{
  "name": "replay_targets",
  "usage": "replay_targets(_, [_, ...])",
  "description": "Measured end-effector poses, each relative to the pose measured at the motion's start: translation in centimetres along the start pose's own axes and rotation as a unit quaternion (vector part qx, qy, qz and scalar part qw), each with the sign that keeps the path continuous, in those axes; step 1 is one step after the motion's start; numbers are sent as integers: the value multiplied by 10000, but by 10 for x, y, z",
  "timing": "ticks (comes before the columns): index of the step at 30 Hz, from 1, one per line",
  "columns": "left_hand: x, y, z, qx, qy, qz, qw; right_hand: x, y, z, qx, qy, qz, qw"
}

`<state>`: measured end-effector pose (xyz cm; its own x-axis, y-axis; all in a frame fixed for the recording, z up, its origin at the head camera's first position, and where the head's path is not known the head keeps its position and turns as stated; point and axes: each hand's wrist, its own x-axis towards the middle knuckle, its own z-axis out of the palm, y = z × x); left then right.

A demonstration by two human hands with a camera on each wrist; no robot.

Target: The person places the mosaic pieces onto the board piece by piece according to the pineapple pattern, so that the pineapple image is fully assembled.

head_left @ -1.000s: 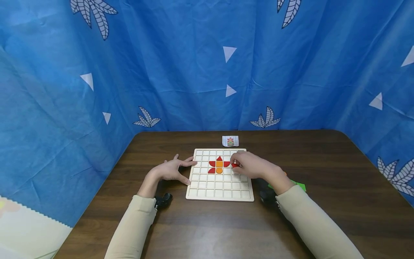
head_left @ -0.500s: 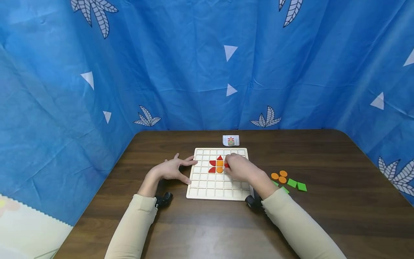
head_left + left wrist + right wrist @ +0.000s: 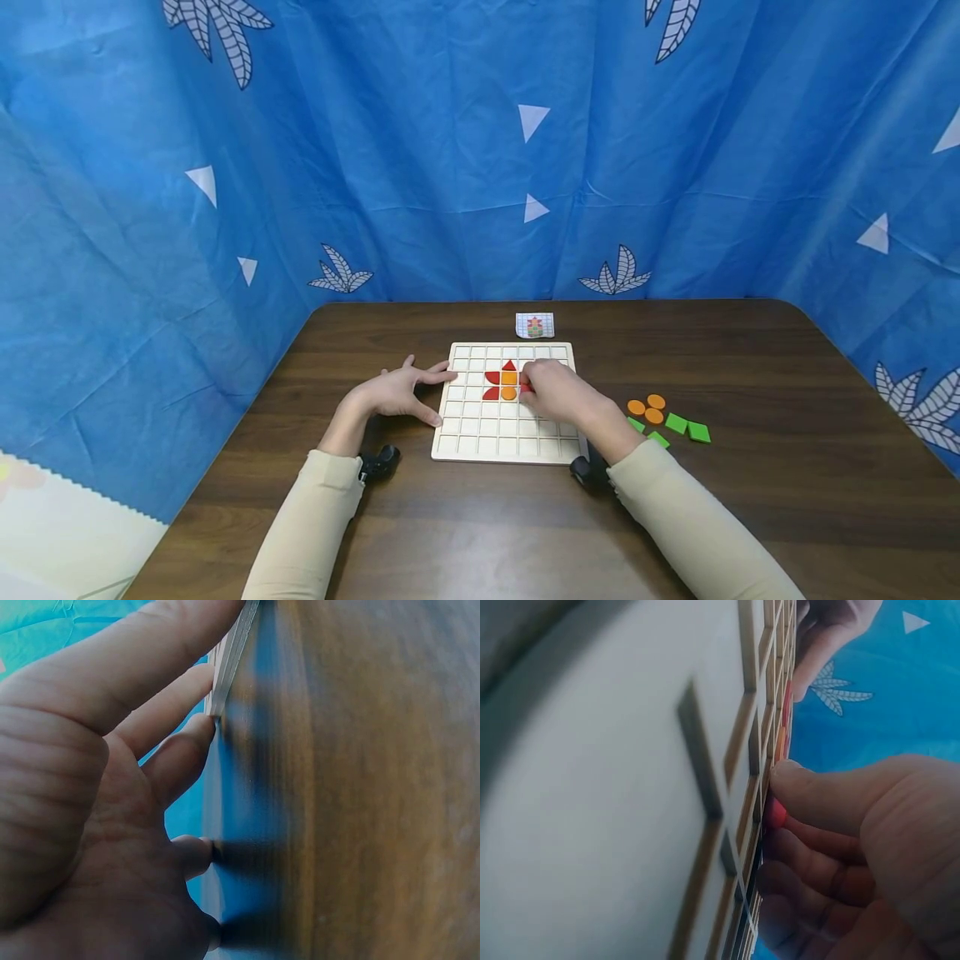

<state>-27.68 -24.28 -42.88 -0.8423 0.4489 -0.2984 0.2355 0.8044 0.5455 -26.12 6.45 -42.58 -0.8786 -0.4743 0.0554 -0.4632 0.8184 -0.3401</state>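
Observation:
A white grid board point(image 3: 480, 435) lies on the table. In its cells sit a red triangle point(image 3: 509, 365), an orange square point(image 3: 509, 378), an orange disc point(image 3: 508, 393) and two red curved pieces point(image 3: 491, 394) left of these. My right hand point(image 3: 558, 393) is over the board, just right of the orange pieces. It pinches a red piece point(image 3: 777, 815) between thumb and fingers, low against the grid; its full outline is hidden. My left hand point(image 3: 396, 394) has its fingers spread, with thumb and fingertips touching the board's left edge. Its palm shows in the left wrist view.
Right of the board lie several orange discs point(image 3: 656, 402) and several green squares point(image 3: 698, 432), some close to the right forearm. A small card point(image 3: 535, 325) with a printed grid picture lies behind the board. A blue curtain point(image 3: 465, 167) hangs behind the dark wooden table point(image 3: 465, 525).
My right hand has moved left with the red piece, to beside the orange pieces, and has barely moved in the last half second. The left hand stays put.

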Motion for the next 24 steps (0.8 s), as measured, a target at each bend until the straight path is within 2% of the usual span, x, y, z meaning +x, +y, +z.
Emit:
replay_targets(16, [1,-1,1,11,5,-25,10000,-7,-1,-5,615,-177,237,9977])
replay_targets(24, [1,-2,0,25,24,-21,10000,-19,12,-18,751,-228,194,9967])
